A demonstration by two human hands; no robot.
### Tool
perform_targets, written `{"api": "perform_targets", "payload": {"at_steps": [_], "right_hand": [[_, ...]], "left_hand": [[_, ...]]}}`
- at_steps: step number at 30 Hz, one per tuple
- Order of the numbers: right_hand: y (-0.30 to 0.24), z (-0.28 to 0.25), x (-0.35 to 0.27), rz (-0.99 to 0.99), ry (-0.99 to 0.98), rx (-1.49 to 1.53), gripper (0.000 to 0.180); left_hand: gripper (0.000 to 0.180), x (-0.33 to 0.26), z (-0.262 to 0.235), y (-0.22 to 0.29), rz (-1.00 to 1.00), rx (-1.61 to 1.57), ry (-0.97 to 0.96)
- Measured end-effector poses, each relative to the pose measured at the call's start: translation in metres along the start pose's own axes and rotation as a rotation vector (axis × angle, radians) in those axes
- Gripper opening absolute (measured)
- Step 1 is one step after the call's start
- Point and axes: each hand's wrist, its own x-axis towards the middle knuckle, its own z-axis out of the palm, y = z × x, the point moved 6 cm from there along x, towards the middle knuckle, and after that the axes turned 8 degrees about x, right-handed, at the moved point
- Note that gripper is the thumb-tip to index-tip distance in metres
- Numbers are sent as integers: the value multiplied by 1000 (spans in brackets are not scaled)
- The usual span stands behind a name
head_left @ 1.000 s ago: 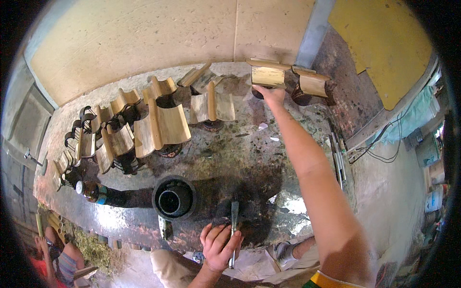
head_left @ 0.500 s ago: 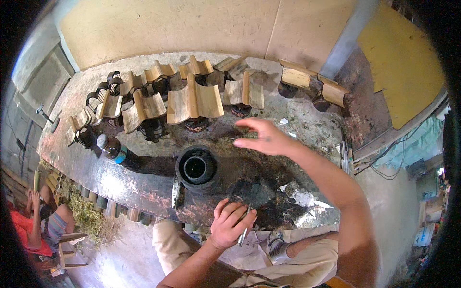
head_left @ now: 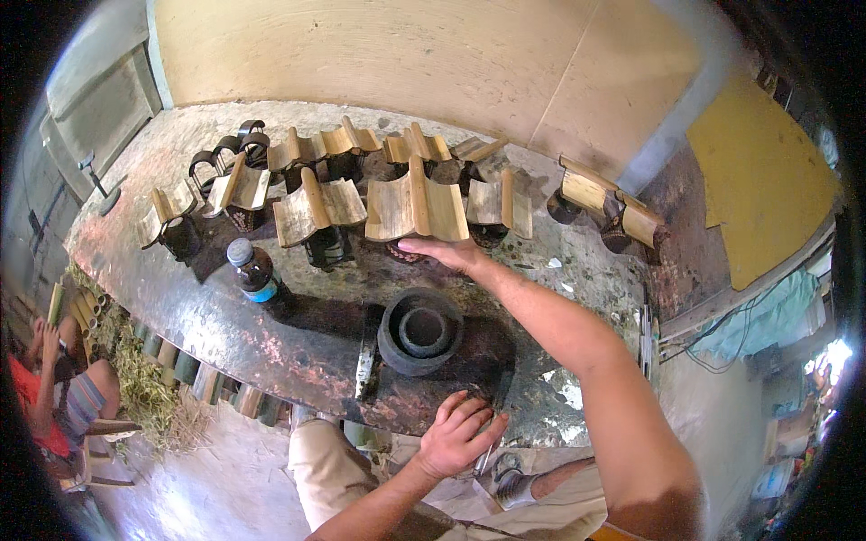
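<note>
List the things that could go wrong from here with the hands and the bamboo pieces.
1. The right hand reaches to the large curved bamboo piece, which is perched on a dark stand; a nudge might tip it into its close neighbours.
2. The left hand presses a thin metal tool at the table edge; it could slip off.
3. The forearm crosses just beside the dark ring-shaped pot and may knock it.

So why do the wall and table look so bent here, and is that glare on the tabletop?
In the head view the fisheye lens bows the table edge and wall toward a black round rim. Daylight leaves pale sheen near the bottle; the black ring casts a dark shadow. The right hand and left hand look sharp, not blurred.
</note>
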Motion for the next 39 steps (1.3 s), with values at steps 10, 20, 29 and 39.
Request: {"api": "perform_targets", "payload": {"at_steps": [10,20,29,39], "right_hand": [[-85,-15,-58,-118,163,-2,58],[-179,-69,-228,-259,435,435,46],[-71,-93,-342,-137,551,909,53],[-50,-72,-361,31,613,732,48]], "left_hand": [[39,1,-2,2,-16,-12,56],[35,18,-20,15,-41,-27,189],[21,70,-143,17,-202,64,356],[16,105,-157,-63,-529,28,14]]}}
